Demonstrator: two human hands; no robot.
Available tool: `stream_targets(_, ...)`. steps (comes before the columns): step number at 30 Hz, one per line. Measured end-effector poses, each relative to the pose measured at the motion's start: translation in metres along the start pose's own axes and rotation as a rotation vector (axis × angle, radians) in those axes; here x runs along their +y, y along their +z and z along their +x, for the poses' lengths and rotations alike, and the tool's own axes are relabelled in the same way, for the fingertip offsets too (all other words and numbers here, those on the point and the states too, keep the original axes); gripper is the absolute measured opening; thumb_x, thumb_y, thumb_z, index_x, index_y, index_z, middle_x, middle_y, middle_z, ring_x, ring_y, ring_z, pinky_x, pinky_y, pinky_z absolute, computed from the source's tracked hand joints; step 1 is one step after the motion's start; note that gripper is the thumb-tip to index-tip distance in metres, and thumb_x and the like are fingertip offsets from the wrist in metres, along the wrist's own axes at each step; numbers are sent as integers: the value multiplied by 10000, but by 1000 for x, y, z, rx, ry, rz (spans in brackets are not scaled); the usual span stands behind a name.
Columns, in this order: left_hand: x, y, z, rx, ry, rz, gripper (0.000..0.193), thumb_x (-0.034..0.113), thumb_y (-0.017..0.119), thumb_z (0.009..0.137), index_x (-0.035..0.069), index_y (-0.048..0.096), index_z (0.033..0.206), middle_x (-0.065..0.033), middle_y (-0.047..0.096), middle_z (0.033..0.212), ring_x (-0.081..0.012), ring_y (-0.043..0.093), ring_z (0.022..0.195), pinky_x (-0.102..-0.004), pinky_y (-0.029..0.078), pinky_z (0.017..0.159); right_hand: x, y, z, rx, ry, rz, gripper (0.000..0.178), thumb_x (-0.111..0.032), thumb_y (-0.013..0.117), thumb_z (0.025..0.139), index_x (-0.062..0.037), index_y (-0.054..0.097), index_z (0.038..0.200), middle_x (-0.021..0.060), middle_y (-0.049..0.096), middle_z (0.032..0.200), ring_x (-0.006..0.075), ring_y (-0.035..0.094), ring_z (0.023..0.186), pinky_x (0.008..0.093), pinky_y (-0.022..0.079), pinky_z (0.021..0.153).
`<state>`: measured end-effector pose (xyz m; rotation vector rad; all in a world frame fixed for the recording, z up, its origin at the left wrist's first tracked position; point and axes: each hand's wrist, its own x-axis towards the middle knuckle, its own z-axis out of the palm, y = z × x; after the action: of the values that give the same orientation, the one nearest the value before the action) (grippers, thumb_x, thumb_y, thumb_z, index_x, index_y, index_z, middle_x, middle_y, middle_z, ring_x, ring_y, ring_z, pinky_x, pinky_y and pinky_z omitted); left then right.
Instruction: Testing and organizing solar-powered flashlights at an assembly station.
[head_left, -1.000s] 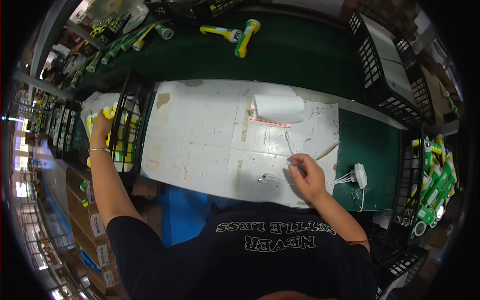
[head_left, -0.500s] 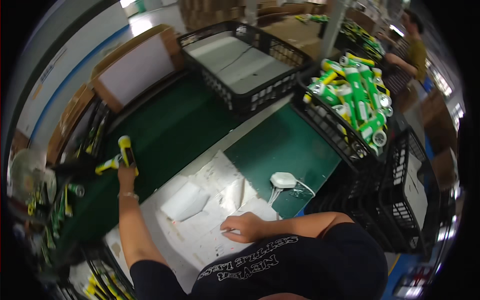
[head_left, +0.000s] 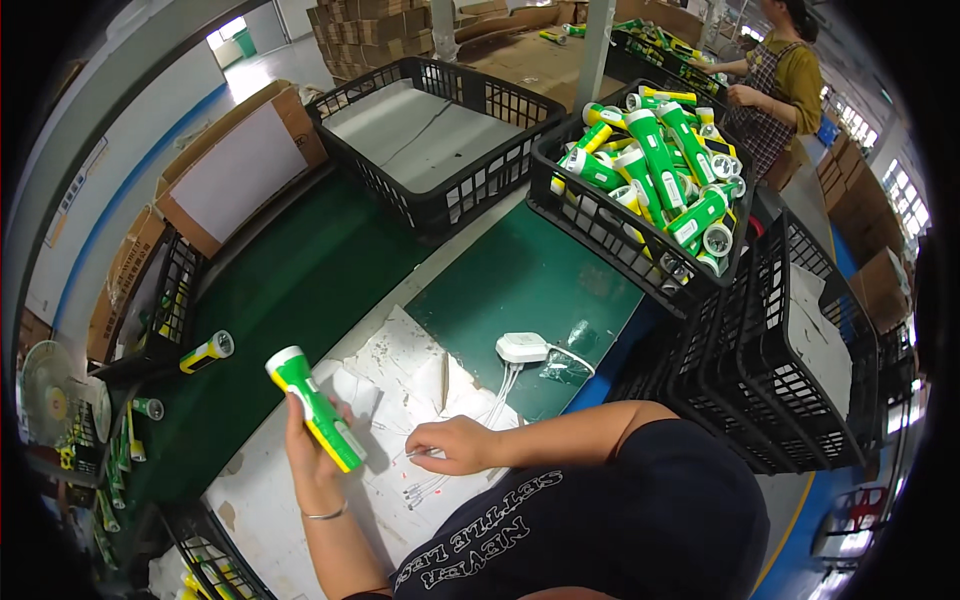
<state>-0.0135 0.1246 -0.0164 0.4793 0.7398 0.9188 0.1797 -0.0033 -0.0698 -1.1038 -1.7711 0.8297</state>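
My left hand point(head_left: 312, 447) grips a green and yellow flashlight point(head_left: 314, 407), held tilted above the white paper sheet point(head_left: 390, 365) on the workbench. My right hand point(head_left: 455, 445) rests on that paper with its fingers curled on thin wires point(head_left: 425, 485), just right of the flashlight. A small white box point(head_left: 521, 347) with a cord lies a little beyond my right hand. Another flashlight point(head_left: 206, 351) lies on the green conveyor belt point(head_left: 290, 290) to the left.
A black crate point(head_left: 590, 215) heaped with green flashlights stands at upper right, a black crate point(head_left: 430, 205) with a flat liner beside it, and stacked crates point(head_left: 790, 350) on the right. Another person point(head_left: 775, 75) works at far upper right. Cardboard boxes point(head_left: 230, 170) line the left.
The view has swung around to the right. My left hand has brought a flashlight from the conveyor belt to in front of me; my right hand stays on the paper by the wires.
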Motion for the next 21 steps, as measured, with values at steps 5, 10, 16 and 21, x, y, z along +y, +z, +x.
stream_targets(5,-25,7,-21,-71,-73,-139,436,442,397,905,89,523,1128,-120,614,1003,-255,612,883,-438,516,748,-3,-2,2,39,62,23,153,-187,585,830,-68,570,925,96,607,830,229,626,739,315,493,633)
stream_targets(10,-42,20,-28,73,-60,10,422,413,460,909,29,521,1072,-123,614,876,-201,600,693,-328,532,583,-13,-9,3,28,136,68,146,-143,596,834,-39,583,936,102,610,846,201,627,729,278,491,631)
stream_targets(16,-53,18,-38,130,-30,17,446,467,453,903,35,532,983,-96,588,768,-181,581,583,-296,503,510,5,6,0,63,114,202,140,-116,604,829,-32,581,938,81,616,789,136,586,641,242,458,576)
stream_targets(21,-57,30,-43,155,-17,-26,459,485,451,900,40,521,988,-92,564,734,-181,553,557,-296,496,507,6,6,-6,61,118,195,150,-118,604,828,-36,578,951,78,615,794,130,580,636,240,453,572)
